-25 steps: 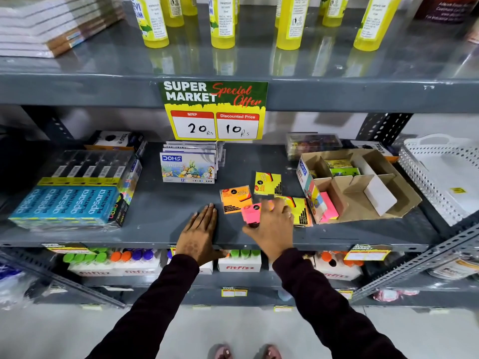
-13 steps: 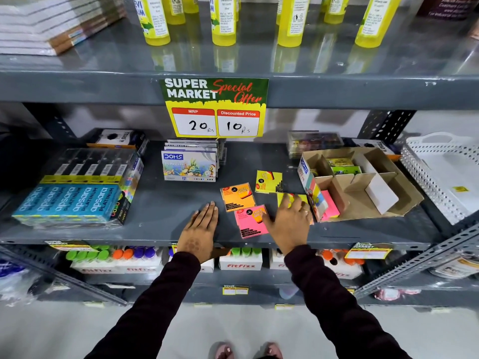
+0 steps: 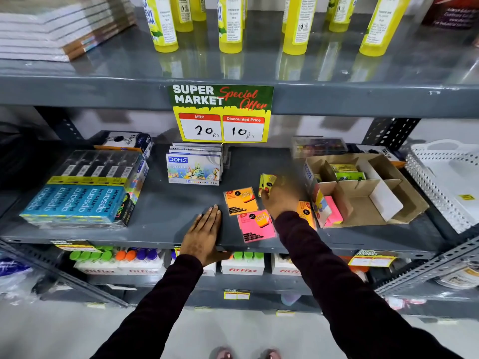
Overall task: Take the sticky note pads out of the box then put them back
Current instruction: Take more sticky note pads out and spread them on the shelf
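Observation:
An open cardboard box (image 3: 412, 200) with dividers sits at the right of the middle shelf. A pink pad (image 3: 333, 211) stands in its front compartment and green and yellow pads (image 3: 347, 172) in the back one. On the shelf lie an orange sticky note pad (image 3: 239, 200), a pink pad (image 3: 256, 226) and another orange pad (image 3: 305, 213) beside the box. My right hand (image 3: 282, 198), blurred, grips a yellow pad (image 3: 267, 181) that is tipped up on edge. My left hand (image 3: 204, 234) rests flat on the shelf's front edge, holding nothing.
A Doms pastel box stack (image 3: 194, 169) stands behind the pads, and blue Apsara packs (image 3: 77, 200) lie at the left. At the far right is a white perforated basket (image 3: 445, 182). A price sign (image 3: 221, 112) hangs from the upper shelf, above the pads.
My right hand set the pink pad down on the shelf, then moved back and right to the yellow pad, which now tips up. My left hand stayed flat.

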`<state>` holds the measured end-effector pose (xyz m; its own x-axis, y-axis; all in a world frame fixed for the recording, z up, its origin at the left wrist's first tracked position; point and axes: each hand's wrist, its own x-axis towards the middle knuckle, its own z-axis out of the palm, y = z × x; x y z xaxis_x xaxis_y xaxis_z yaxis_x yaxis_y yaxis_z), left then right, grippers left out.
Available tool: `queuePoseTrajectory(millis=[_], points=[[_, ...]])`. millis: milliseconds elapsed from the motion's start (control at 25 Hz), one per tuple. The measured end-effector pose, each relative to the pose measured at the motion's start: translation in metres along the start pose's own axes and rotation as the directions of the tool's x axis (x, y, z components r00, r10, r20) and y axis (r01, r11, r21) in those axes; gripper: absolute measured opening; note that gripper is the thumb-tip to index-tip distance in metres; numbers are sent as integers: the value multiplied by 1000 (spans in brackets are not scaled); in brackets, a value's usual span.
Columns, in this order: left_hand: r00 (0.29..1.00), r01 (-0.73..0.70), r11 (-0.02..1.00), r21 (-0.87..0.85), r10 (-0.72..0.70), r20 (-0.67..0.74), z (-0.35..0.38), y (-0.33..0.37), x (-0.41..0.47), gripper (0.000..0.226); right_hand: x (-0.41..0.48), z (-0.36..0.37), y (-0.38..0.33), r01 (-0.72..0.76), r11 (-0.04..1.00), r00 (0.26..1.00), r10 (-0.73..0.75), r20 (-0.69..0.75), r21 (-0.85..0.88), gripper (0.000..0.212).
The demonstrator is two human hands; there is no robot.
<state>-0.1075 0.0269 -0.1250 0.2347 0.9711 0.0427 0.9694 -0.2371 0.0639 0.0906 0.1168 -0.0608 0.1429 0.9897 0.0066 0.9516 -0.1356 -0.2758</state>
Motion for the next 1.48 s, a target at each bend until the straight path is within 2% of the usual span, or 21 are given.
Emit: queuePoseTrajectory(millis=[160, 360, 440, 640, 760, 960, 1080, 1160, 1320, 1480], points=[[1000, -9, 1000, 4, 9, -4, 2, -1, 0, 113, 15, 11, -2, -21, 1000, 996, 22, 83, -10, 60], [1000, 8, 999, 53, -9, 17, 6, -2, 1, 113, 4, 1, 10, 33, 998, 997, -30, 71, -46, 63], [1000, 4, 998, 69, -6, 21, 8, -4, 1, 108, -11, -6, 24, -15, 999, 998, 18, 66, -43, 64], [1000, 4, 999, 47, -5, 23, 7, -3, 2, 104, -46, -9, 50, -94, 987, 977, 117, 179, -132, 67], [999, 12, 999, 49, -14, 35, 8, -3, 1, 106, -49, -12, 46, -96, 988, 984, 112, 136, -120, 63], [1000, -10, 1000, 26, 10, -6, 7, -2, 1, 94, -53, -11, 29, 8, 996, 1000, -6, 25, -90, 66], [1000, 7, 1000, 10, -7, 16, 5, -2, 1, 113, -51, 0, 1, 147, 989, 989, -146, 36, -33, 71], [1000, 7, 1000, -5, -7, 16, 5, -3, 1, 118, -44, 8, -23, 205, 979, 977, -205, 57, 0, 70], [1000, 6, 1000, -21, -6, 12, 3, -3, 0, 117, -33, 22, -48, 224, 975, 962, -222, 158, 4, 68], [1000, 12, 999, -42, -12, -16, 1, -1, -2, 116, -33, 23, -46, 231, 973, 961, -227, 159, -9, 67]])
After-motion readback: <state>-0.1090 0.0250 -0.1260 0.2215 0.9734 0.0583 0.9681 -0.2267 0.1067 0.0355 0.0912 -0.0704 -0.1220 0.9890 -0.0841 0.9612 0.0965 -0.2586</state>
